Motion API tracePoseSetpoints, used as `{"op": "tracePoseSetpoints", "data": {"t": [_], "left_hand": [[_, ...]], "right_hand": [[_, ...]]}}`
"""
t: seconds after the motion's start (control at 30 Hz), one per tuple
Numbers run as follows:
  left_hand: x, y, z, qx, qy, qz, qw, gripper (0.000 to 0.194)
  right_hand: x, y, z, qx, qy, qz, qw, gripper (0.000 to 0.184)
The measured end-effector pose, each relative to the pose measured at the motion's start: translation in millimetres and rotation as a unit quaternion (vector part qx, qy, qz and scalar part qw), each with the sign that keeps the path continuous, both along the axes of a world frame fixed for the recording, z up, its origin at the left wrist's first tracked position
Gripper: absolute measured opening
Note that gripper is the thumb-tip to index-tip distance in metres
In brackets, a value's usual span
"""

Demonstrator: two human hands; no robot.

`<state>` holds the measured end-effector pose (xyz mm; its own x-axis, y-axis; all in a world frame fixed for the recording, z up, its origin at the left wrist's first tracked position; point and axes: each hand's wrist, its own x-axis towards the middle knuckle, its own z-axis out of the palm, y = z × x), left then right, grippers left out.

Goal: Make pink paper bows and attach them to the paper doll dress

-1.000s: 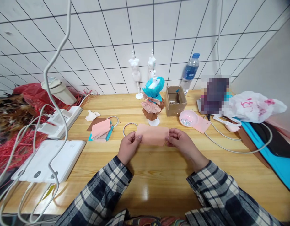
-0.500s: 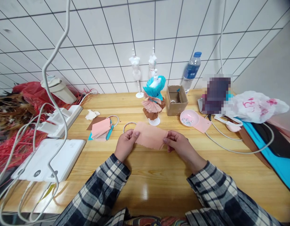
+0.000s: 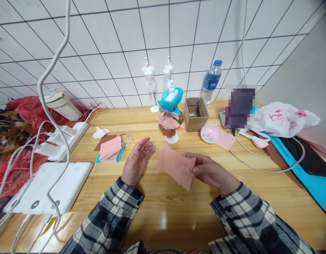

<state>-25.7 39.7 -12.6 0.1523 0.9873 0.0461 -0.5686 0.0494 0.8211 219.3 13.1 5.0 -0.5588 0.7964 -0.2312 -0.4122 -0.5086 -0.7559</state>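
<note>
My right hand [image 3: 214,173] pinches one end of a peach crepe paper strip [image 3: 175,167], which slants down to the right above the table. My left hand [image 3: 136,160] is off the paper, fingers loosely curved and apart, palm facing the strip. Partly behind its fingertips lies a thin ring [image 3: 152,148]. Beyond the paper stands a small white mannequin [image 3: 171,95] dressed in ruffled blue, pink and brown crepe paper. Left of my left hand lies a stack of folded pink, blue and brown paper [image 3: 110,148].
Two bare mannequins [image 3: 149,79] stand at the tiled wall. A cardboard box [image 3: 196,118], water bottle [image 3: 212,81] and pink dish of beads [image 3: 212,133] are at the back right. White cables [image 3: 53,123], a power strip [image 3: 66,141] and a white charger box [image 3: 52,185] occupy the left.
My left hand has let go of the peach paper and opened, moving slightly left. The right hand keeps its end, and the strip has tilted and swung down on the right.
</note>
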Motion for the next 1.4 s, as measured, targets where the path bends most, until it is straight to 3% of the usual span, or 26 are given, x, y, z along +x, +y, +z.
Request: {"op": "tracePoseSetpoints", "data": {"t": [0.07,0.17,0.3,0.37,0.47,0.6,0.67,0.73,0.83,0.9,0.97,1.03,1.1,1.2,1.27,1.4], "left_hand": [[-2.3,1.8,2.0,0.043,0.055,-0.052,0.996,0.066],[3.6,-1.5,5.8,0.056,0.116,-0.189,0.974,0.079],[13.2,-7.2,12.5,0.087,0.233,-0.321,0.914,0.069],[15.6,-10.2,16.1,0.105,0.277,-0.344,0.891,0.057],[18.8,-17.4,18.7,0.101,0.269,-0.342,0.895,0.046],[22.9,-27.5,15.9,-0.003,0.21,-0.364,0.907,0.032],[22.5,-28.4,13.9,-0.029,0.215,-0.353,0.91,0.03],[20.0,-25.7,12.9,-0.007,0.259,-0.289,0.922,0.032],[16.3,-20.4,15.2,0.088,0.334,-0.094,0.934,0.066],[16.7,-20.3,18.9,0.16,0.357,-0.035,0.92,0.087],[19.9,-23.7,22.2,0.223,0.369,-0.064,0.9,0.08],[23.3,-28.1,23.5,0.256,0.377,-0.09,0.886,0.058],[23.9,-30.1,22.2,0.261,0.386,-0.097,0.879,0.04],[17.2,-25.4,19.8,0.252,0.43,-0.119,0.859,0.031],[10.6,-20.3,21.0,0.239,0.452,-0.112,0.852,0.037],[6.1,-18.7,29.2,0.223,0.396,-0.03,0.89,0.071]], "right_hand": [[3.4,1.1,3.9,0.028,-0.033,0.058,0.997,0.02],[0.7,3.0,6.6,0.081,-0.093,0.124,0.985,0.016],[-4.5,6.9,12.4,0.13,-0.172,0.158,0.964,0.016],[-5.9,9.2,17.2,0.166,-0.209,0.145,0.953,0.015],[-8.9,11.7,23.1,0.217,-0.247,0.119,0.937,0.013],[-14.7,13.0,23.9,0.24,-0.282,0.071,0.926,0.012],[-16.0,13.0,22.6,0.236,-0.286,0.054,0.927,0.014],[-15.6,12.1,22.1,0.224,-0.285,0.052,0.931,0.016],[-14.3,8.8,24.5,0.211,-0.27,0.066,0.937,0.017],[-14.4,6.1,27.9,0.222,-0.26,0.084,0.936,0.017],[-15.3,4.0,31.3,0.23,-0.251,0.094,0.936,0.017],[-15.8,3.2,33.6,0.222,-0.243,0.082,0.941,0.017],[-15.3,3.7,34.2,0.205,-0.232,0.065,0.949,0.018],[-13.4,5.1,32.8,0.178,-0.211,0.064,0.959,0.02],[-12.8,5.3,31.4,0.169,-0.207,0.084,0.96,0.021],[-15.6,3.9,28.5,0.176,-0.219,0.11,0.953,0.022]]}}
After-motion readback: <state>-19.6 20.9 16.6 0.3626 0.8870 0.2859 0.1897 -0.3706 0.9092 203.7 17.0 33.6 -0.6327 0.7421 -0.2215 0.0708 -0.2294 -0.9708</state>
